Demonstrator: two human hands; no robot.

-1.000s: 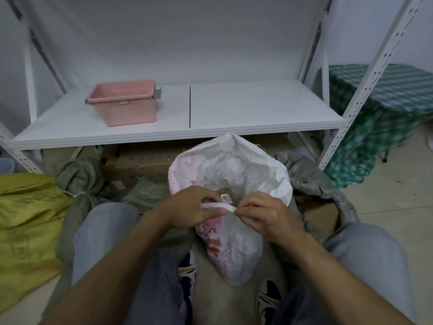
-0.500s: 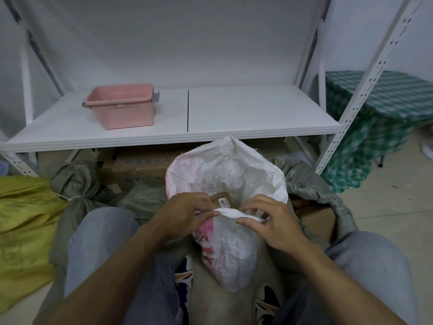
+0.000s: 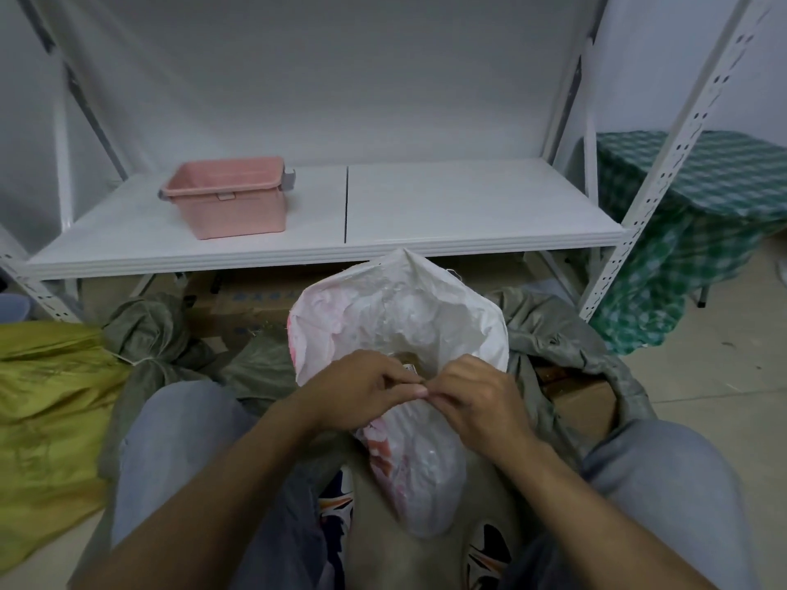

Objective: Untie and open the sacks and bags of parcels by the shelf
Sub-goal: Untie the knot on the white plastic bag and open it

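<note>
Head view, frame centre: I see curled fingertips (image 3: pixel 415 392) meeting, the left hand (image 3: pixel 362 393) and right hand (image 3: pixel 477 398) both pinching the near rim of the white-and-pink woven plastic sack (image 3: pixel 400 317) that stands between the knees. Whether a tie lies between them I cannot tell. Its mouth already gapes, so I judge this one nearly done. At left, a grey-green woven sack (image 3: pixel 149 334) looks tied with string beside a yellow-green sack (image 3: pixel 42 398), under the white metal shelf (image 3: pixel 468 206); those I judge remain.
</note>
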